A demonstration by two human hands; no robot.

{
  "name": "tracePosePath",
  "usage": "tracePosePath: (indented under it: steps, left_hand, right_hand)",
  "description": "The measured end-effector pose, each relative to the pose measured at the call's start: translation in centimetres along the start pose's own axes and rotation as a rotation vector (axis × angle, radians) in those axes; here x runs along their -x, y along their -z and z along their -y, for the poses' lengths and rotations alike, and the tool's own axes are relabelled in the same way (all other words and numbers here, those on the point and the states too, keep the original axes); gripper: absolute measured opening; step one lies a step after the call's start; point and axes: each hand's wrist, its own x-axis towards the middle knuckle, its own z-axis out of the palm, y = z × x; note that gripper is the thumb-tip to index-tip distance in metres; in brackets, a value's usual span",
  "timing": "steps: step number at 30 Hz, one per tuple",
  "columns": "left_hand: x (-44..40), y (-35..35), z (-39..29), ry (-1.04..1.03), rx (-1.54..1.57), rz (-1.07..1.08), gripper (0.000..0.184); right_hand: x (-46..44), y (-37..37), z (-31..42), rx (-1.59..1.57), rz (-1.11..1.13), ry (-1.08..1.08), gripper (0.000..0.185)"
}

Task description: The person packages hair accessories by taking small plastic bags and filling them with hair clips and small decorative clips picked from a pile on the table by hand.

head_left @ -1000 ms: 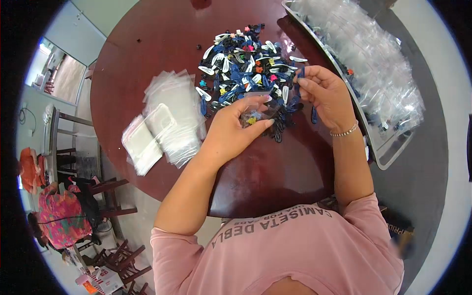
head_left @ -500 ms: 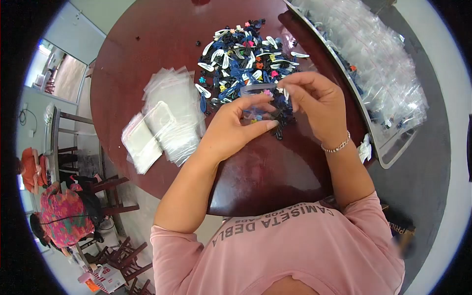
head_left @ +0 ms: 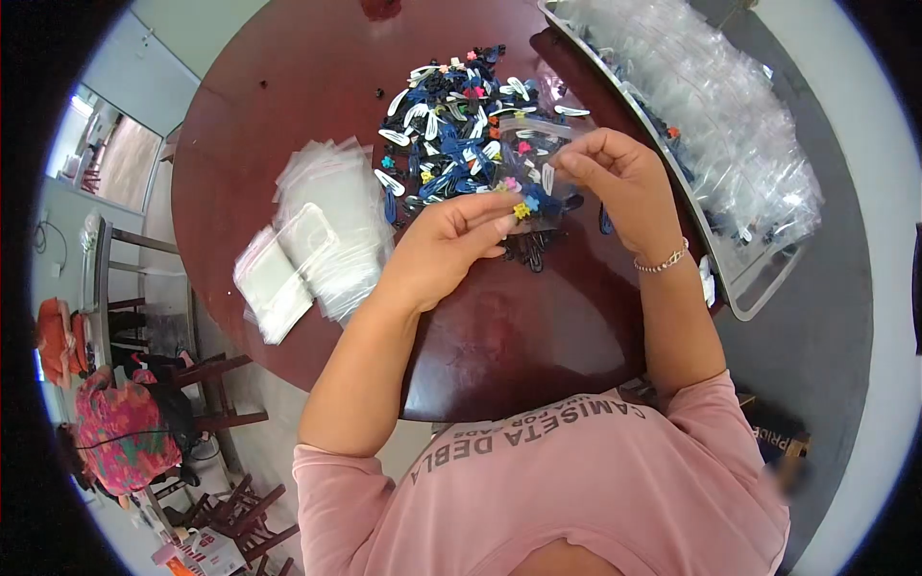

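Note:
A clear plastic bag (head_left: 538, 128) is stretched between my two hands over the table. Small flower-shaped clips in pink, yellow and blue and some dark clips show in its lower part. My left hand (head_left: 447, 245) pinches the bag's lower left side, fingers closed. At the upper right edge, my right hand (head_left: 629, 187) grips the bag between thumb and fingers. Behind the bag lies a heap of hair clips (head_left: 437, 130), white, navy and black, mixed with tiny coloured claw clips. The bag partly covers the heap's right side.
Left of the heap lie a fanned stack of clear bags (head_left: 331, 211) and a smaller bag bundle (head_left: 274, 288). A metal tray (head_left: 715, 226) along the right holds many filled bags (head_left: 701, 115). A person in a patterned top (head_left: 125, 437) is in the background at left.
The bag has swung from nearly flat to upright, with clips showing low inside it. My left hand has closed from a spread thumb and fingers into a pinch on the bag.

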Motion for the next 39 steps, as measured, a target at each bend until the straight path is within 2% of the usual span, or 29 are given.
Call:
tracePosePath:
  steps: [4, 14, 17, 19, 20, 22, 23, 26, 27, 29, 34, 37, 39]
  left_hand:
    - [-0.1, 0.2, 0.2, -0.003, -0.021, 0.026, 0.029]
    - [-0.1, 0.0, 0.2, -0.023, -0.072, 0.011, 0.026]
    - [0.0, -0.2, 0.1, -0.062, -0.103, -0.014, 0.026]
    - [-0.2, -0.4, 0.5, -0.105, -0.113, -0.016, 0.026]
    - [-0.4, -0.2, 1.0, -0.147, -0.109, -0.028, 0.025]
    - [-0.4, -0.1, 1.2, -0.174, -0.091, -0.042, 0.025]
    - [-0.3, -0.3, 1.0, -0.176, -0.087, -0.031, 0.025]
    - [-0.1, -0.6, 0.8, -0.184, -0.143, -0.029, 0.025]
    - [-0.1, -0.6, 0.9, -0.187, -0.138, -0.021, 0.025]
    - [-0.1, -0.7, 1.0, -0.187, -0.124, -0.014, 0.025]
    - [-0.1, -0.8, 0.9, -0.193, -0.158, -0.017, 0.025]
    - [-0.2, -0.6, 1.1, -0.173, -0.2, -0.032, 0.025]
    - [-0.3, -0.5, 1.5, -0.184, -0.197, -0.044, 0.025]
  right_hand:
    - [-0.1, 0.2, 0.1, -0.161, -0.024, 0.005, 0.009]
    - [0.4, 0.6, 0.9, -0.096, -0.013, 0.017, 0.009]
    - [0.4, 1.0, 1.4, 0.009, -0.03, -0.001, 0.009]
    - [0.8, 1.8, 2.0, 0.262, -0.083, 0.128, 0.009]
    - [1.1, 2.3, 2.7, 0.275, -0.097, 0.126, 0.009]
    - [1.7, 3.2, 4.4, 0.528, -0.34, 0.312, 0.007]
    - [1.9, 4.1, 4.5, 0.537, -0.348, 0.311, 0.007]
    - [2.4, 8.2, 4.8, 0.663, -0.349, 0.047, 0.009]
    - [2.6, 9.2, 4.9, 0.671, -0.355, 0.046, 0.009]
    - [2.8, 11.0, 5.0, 0.731, -0.612, 0.054, 0.011]
    - [3.7, 14.6, 3.3, 0.7, -0.674, 0.01, 0.012]
    - [4.3, 16.7, 1.6, 0.821, -0.638, -0.029, 0.014]
    - [4.6, 16.9, 1.3, 1.027, -0.587, -0.095, 0.017]
